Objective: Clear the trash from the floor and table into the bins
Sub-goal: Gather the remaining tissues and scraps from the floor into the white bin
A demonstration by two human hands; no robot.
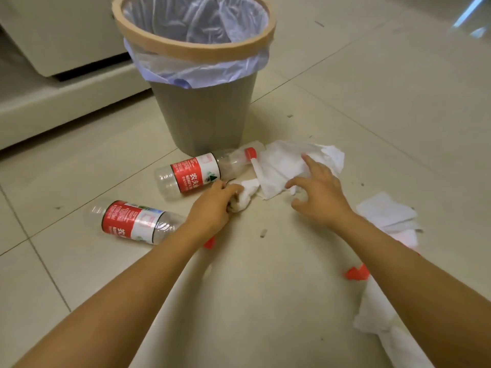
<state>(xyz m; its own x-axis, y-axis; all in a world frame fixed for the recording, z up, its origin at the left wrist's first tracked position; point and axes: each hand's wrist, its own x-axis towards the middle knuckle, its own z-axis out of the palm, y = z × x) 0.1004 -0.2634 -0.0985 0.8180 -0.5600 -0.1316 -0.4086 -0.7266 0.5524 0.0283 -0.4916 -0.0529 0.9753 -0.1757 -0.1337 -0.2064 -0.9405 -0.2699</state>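
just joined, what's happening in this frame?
A person is picking trash off the floor beside a lined bin. The left hand grips a crumpled tissue; the right hand reaches, fingers spread, onto a larger tissue. Two empty bottles lie on the tiles.

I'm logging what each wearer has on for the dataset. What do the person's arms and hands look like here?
Both forearms are bare, with no sleeves in view. The left hand and right hand wear no gloves, and no watch, bracelet or ring shows on either.
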